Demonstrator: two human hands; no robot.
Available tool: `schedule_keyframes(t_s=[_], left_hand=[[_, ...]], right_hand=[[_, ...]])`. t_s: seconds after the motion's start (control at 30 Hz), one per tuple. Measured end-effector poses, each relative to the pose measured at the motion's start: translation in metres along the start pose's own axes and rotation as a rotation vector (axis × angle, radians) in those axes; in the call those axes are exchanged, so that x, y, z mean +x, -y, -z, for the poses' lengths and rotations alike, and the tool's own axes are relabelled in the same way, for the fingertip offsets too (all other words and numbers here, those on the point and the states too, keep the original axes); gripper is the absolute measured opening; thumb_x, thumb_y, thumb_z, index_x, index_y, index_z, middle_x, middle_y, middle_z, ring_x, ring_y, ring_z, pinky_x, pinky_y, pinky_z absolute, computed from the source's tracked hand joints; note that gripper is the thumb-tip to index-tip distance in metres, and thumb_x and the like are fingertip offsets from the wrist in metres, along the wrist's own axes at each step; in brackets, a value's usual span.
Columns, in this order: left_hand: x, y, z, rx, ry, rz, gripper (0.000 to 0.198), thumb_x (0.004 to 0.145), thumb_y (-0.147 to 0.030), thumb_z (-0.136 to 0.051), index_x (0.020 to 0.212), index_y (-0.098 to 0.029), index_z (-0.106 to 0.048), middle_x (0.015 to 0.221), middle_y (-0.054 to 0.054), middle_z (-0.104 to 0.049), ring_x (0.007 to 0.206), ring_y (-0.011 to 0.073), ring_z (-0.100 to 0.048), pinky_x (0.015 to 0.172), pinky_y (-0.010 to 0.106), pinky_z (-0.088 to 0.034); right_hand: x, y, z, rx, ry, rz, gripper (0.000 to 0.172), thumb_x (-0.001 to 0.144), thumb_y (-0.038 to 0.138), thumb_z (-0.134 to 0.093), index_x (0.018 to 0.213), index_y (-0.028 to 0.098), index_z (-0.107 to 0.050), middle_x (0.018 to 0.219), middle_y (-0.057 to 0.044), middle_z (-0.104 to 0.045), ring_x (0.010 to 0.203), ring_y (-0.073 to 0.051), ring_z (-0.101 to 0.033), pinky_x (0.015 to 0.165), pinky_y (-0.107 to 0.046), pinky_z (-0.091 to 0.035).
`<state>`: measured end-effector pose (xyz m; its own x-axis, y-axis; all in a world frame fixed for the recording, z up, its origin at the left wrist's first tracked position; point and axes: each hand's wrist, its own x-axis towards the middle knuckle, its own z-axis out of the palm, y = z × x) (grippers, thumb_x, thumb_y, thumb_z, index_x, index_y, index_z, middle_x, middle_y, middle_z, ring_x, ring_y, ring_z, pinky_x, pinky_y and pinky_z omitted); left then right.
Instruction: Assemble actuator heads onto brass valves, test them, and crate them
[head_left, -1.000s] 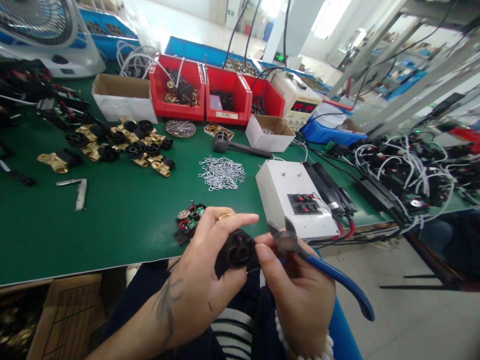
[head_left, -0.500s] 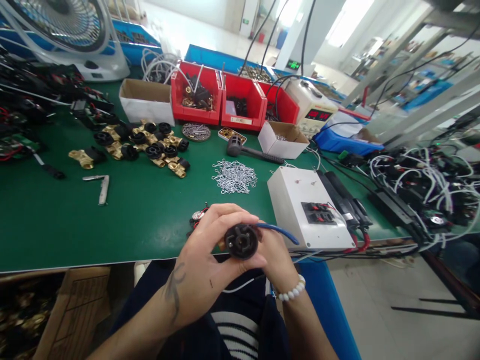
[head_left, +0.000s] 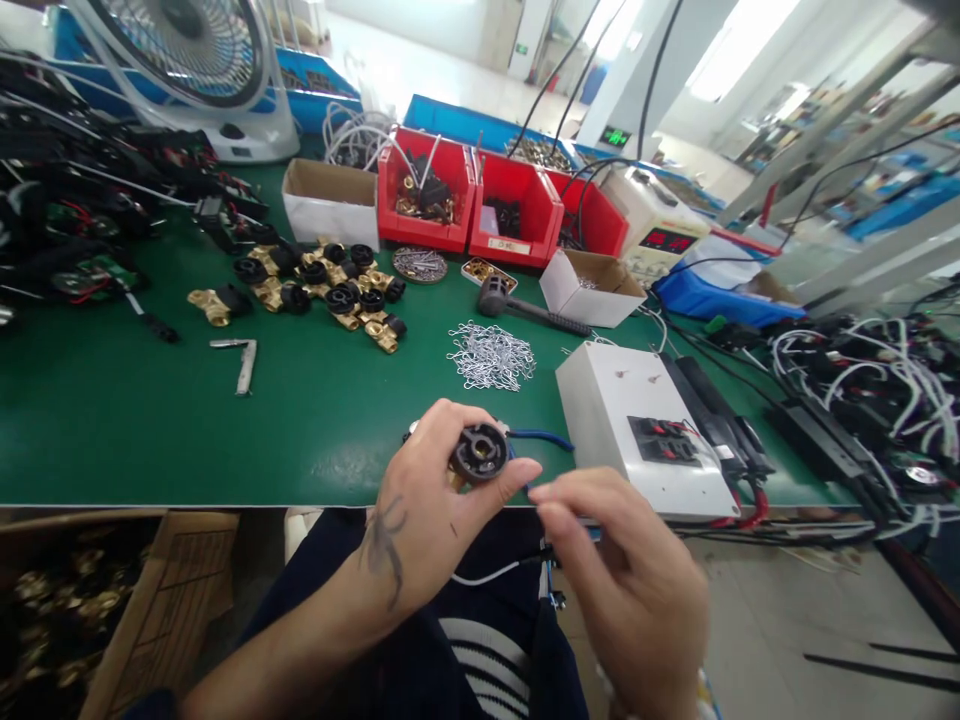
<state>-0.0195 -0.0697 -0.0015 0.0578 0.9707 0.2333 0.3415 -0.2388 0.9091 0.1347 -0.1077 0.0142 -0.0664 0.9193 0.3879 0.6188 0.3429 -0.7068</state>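
At lower centre of the frame, the left hand (head_left: 427,500) grips a round black part (head_left: 480,452) between thumb and fingers. Just right, the right hand (head_left: 622,570) pinches a thin white wire (head_left: 487,575) with loosely curled fingers. The step looks like fitting wire to part; the next move calls for steady alignment.

fan (head_left: 196,60) cut off, cardboard box (head_left: 112,600) cropped

Factory assembly bench: red parts bins (head_left: 480,200), brass fittings (head_left: 322,285).

left hand (head_left: 431,500) gripping, right hand (head_left: 622,580) pinching
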Motion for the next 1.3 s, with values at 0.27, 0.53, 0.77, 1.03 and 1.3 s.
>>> schedule_keyframes(t_s=[0.27,0.53,0.77,1.03,1.3], left_hand=[[0.001,0.007,0.002,0.078,-0.071,-0.066,0.021,0.082,-0.035,-0.073,0.089,-0.022,-0.058,0.086,-0.003,-0.059,0.076,0.0130,-0.058,0.067,0.024,-0.046],[0.015,0.028,0.040,-0.328,-0.246,0.161,0.043,0.091,-0.052,-0.057,0.122,-0.021,-0.055,0.088,0.000,-0.061,0.066,0.0113,-0.055,0.062,0.024,-0.046],[-0.009,0.014,0.007,-0.352,0.044,-0.115,0.036,0.082,-0.030,-0.076,0.113,-0.028,-0.059,0.120,0.002,-0.058,0.116,0.0187,-0.057,0.099,0.031,-0.048],[-0.001,0.010,0.029,0.245,0.048,-0.121,0.060,0.093,-0.066,-0.038,0.131,-0.022,-0.051,0.115,0.010,-0.061,0.088,0.0227,-0.064,0.073,0.035,-0.053],[0.008,0.031,-0.008,1.029,0.200,0.018,0.048,0.091,-0.039,-0.056,0.132,-0.013,-0.057,0.109,0.018,-0.062,0.093,0.0326,-0.060,0.073,0.038,-0.052]], right_hand=[[-0.010,0.022,-0.036,0.269,0.042,0.077,0.010,0.087,0.012,-0.068,0.089,0.022,-0.068,0.082,0.000,-0.065,0.077,-0.013,-0.062,0.069,-0.022,-0.051],[0.011,-0.031,-0.034,-0.014,-0.025,-0.166,0.021,0.090,0.019,-0.057,0.109,0.019,-0.067,0.106,-0.011,-0.065,0.088,-0.021,-0.063,0.081,-0.039,-0.054],[0.001,-0.026,-0.041,0.787,0.188,-0.327,0.055,0.085,0.033,-0.071,0.137,0.033,-0.052,0.135,-0.007,-0.058,0.110,-0.020,-0.063,0.094,-0.035,-0.054],[-0.003,-0.027,-0.035,1.201,0.116,-0.429,0.034,0.074,0.036,-0.082,0.105,0.031,-0.067,0.107,-0.001,-0.070,0.077,-0.013,-0.065,0.072,-0.024,-0.057],[-0.004,-0.024,-0.027,1.257,0.101,-0.364,0.032,0.078,0.031,-0.080,0.109,0.032,-0.070,0.111,-0.001,-0.072,0.074,-0.009,-0.063,0.079,-0.021,-0.055]])
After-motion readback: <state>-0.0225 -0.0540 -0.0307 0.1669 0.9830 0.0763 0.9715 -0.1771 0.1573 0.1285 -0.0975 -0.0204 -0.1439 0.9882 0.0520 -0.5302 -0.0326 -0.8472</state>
